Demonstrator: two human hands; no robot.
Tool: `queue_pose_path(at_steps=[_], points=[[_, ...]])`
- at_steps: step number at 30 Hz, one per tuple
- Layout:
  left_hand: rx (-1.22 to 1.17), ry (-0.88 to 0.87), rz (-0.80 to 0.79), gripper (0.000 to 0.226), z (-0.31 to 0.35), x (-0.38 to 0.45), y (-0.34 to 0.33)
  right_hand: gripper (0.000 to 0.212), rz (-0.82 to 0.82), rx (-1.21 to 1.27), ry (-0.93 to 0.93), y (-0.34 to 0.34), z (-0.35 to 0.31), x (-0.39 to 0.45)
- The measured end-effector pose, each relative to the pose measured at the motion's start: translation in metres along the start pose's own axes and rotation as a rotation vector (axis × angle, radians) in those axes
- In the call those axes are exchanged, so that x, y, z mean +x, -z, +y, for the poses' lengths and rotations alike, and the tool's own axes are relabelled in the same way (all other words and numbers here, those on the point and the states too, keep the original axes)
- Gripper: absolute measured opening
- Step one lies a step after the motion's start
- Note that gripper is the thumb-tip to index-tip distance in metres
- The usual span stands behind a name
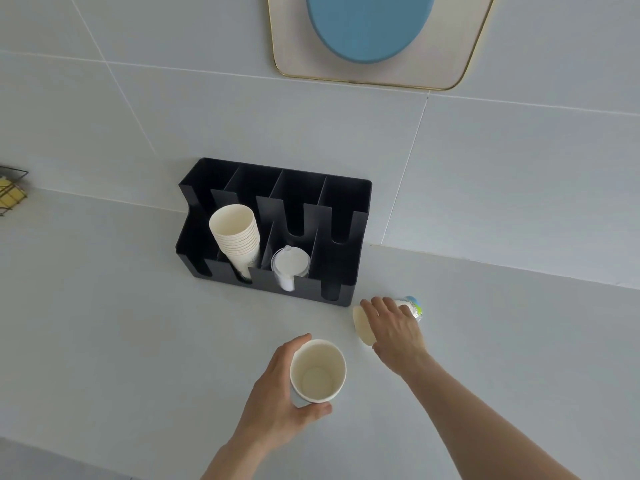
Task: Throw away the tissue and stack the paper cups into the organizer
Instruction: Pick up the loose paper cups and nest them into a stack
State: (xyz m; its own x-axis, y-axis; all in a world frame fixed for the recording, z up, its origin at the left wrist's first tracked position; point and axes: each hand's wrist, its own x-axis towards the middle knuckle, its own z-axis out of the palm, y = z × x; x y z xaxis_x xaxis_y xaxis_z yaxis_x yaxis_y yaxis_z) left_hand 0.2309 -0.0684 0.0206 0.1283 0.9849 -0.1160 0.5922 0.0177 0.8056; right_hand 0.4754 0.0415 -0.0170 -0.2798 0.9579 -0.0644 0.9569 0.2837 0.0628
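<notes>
My left hand [273,396] grips an upright, empty paper cup [317,370] near the front of the white counter. My right hand [394,327] lies over a second paper cup [363,325] that rests on its side just right of the organizer, fingers wrapped across its body; its printed base [414,306] pokes out beyond the fingers. The black organizer [346,282] stands against the wall. A stack of several paper cups [235,237] leans in its second slot from the left, and a stack of clear lids [289,266] fills the slot beside it. No tissue is in view.
A black wire basket [12,192] with something yellow in it hangs at the left edge. On the tiled wall above hangs a gold-rimmed panel [450,64] with a blue disc [367,26]. The counter's front edge [52,448] runs along the lower left.
</notes>
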Motion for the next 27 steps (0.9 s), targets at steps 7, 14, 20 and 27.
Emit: queue_pose_path(at_steps=[7, 14, 20, 27], points=[[-0.008, 0.003, -0.019, 0.104, 0.0, 0.002, 0.001, 0.086, 0.23, 0.668, -0.173, 0.076, -0.01, -0.035], [-0.032, -0.008, -0.015, 0.102, 0.0, 0.002, 0.001, 0.068, 0.317, 1.284, -0.187, 0.154, -0.03, -0.078], [-0.061, -0.016, -0.039, 0.094, 0.0, 0.004, 0.003, 0.078, 0.194, 1.226, -0.128, 0.135, -0.067, -0.089], [-0.073, -0.032, -0.014, 0.094, -0.002, 0.006, 0.001, 0.094, 0.09, 0.971, -0.154, 0.083, -0.087, -0.093]])
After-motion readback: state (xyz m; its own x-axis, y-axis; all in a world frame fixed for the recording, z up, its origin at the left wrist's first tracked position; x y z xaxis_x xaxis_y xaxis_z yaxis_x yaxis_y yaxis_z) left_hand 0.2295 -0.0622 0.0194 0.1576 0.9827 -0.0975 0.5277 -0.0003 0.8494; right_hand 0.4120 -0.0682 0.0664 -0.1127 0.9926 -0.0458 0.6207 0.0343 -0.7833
